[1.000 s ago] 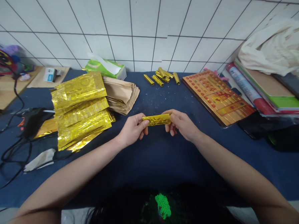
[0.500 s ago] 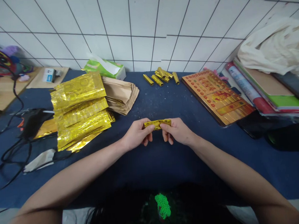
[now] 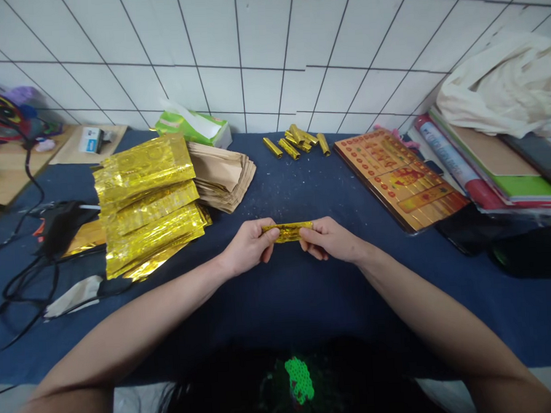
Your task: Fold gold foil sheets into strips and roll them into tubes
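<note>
A rolled strip of gold foil paper [image 3: 288,232] is stretched level between my hands above the dark blue cloth [image 3: 293,187]. My left hand [image 3: 250,245] pinches its left end, thumb on top. On the right end, the thumb and fingers of my right hand [image 3: 330,237] are closed. Several finished-looking gold rolls [image 3: 299,137] lie in a loose group near the wall. To the left, gold foil sheets [image 3: 148,201] form a fanned stack, with brown-backed sheets [image 3: 222,172] beside it.
A green tissue pack [image 3: 192,126] stands by the tiled wall. On the left lie a black glue gun [image 3: 61,227], its looped cable and a white scrap [image 3: 74,297]. An orange printed booklet [image 3: 396,175], stacked books [image 3: 508,163] and a cream cloth bag [image 3: 509,86] are on the right.
My hands' grips have shifted slightly outward along the gold roll, so more of its middle shows. The fingers of my right hand have curled further under it.
</note>
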Demonstrator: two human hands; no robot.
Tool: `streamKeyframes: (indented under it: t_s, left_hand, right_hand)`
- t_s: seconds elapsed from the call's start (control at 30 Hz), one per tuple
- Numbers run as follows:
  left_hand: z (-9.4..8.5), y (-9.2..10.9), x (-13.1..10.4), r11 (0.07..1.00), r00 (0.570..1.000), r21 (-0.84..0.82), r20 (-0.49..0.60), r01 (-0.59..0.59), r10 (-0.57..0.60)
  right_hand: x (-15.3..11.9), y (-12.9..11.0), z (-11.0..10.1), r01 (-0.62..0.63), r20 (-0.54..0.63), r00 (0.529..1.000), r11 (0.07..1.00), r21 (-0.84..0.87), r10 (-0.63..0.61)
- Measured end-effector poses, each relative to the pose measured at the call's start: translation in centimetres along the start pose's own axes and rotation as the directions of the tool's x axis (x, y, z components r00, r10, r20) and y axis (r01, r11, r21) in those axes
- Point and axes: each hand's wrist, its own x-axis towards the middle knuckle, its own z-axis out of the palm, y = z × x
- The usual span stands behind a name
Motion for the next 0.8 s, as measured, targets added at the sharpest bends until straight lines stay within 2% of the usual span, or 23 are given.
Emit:
streamKeyframes:
  t_s: [0.13, 0.23, 0.3, 0.43, 0.5, 0.67, 0.8]
  left_hand:
    - [0.1, 0.1, -0.1, 0.995, 0.997, 0.099, 0.077, -0.024, 0.016]
    - [0.3, 0.1, -0.2, 0.991, 0.990, 0.133, 0.141, 0.000, -0.019]
    - [0.3, 0.1, -0.3, 0.991, 0.988, 0.130, 0.154, 0.011, -0.032]
    - [0.1, 0.0, -0.3, 0.994, 0.992, 0.105, 0.126, 0.012, -0.026]
    - [0.0, -0.1, -0.2, 0.994, 0.994, 0.106, 0.110, 0.008, -0.019]
    - [0.0, -0.2, 0.0, 0.996, 0.997, 0.090, 0.079, 0.012, -0.019]
    - [-0.3, -0.2, 0.0, 0.994, 0.989, 0.044, 0.106, 0.099, -0.103]
  right_hand:
    - [0.0, -0.6, 0.7, -0.007, -0.101, 0.995, 0.988, -0.156, -0.009]
    - [-0.2, -0.9, 1.1, -0.019, -0.110, 0.994, 0.967, -0.252, -0.009]
    - [-0.3, -1.0, 1.1, -0.019, -0.074, 0.997, 0.972, -0.233, 0.002]
    - [-0.2, -0.8, 0.5, -0.057, 0.033, 0.998, 0.995, -0.087, 0.060]
    - [0.0, -0.5, 0.3, -0.056, 0.015, 0.998, 0.996, -0.063, 0.057]
    - [0.3, -0.1, 0.5, -0.002, -0.159, 0.987, 0.993, -0.121, -0.017]
    - [0.1, -0.6, 0.5, -0.011, -0.093, 0.996, 0.990, -0.143, -0.002]
